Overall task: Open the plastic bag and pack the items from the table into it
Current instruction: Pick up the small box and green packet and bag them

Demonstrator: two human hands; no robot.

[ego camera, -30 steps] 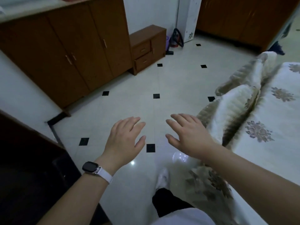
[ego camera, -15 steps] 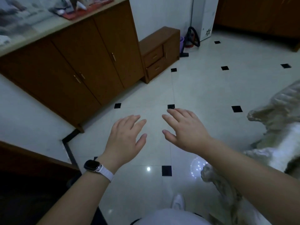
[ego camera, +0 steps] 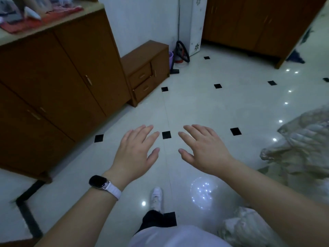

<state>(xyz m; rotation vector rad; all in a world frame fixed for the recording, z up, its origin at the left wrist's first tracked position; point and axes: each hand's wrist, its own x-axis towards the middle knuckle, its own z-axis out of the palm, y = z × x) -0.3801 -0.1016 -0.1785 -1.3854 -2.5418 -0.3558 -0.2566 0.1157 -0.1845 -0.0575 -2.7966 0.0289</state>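
My left hand (ego camera: 135, 152), with a dark watch on a white strap at the wrist, is stretched out palm down over the tiled floor, fingers straight and holding nothing. My right hand (ego camera: 204, 150) hangs beside it the same way, a small gap between the two. At the top left a countertop (ego camera: 58, 24) carries blurred items on a red cloth (ego camera: 41, 20). I cannot make out a plastic bag among them.
Brown cabinets (ego camera: 58, 82) run under the countertop on the left, with a low drawer unit (ego camera: 147, 72) beyond. A patterned quilt (ego camera: 299, 154) bulges in from the right. My white shoe (ego camera: 156, 198) stands on the glossy floor (ego camera: 204, 107).
The view has swung left and up: the bed slid off to the right and the countertop with its items came into sight. Both hands stay open and side by side.
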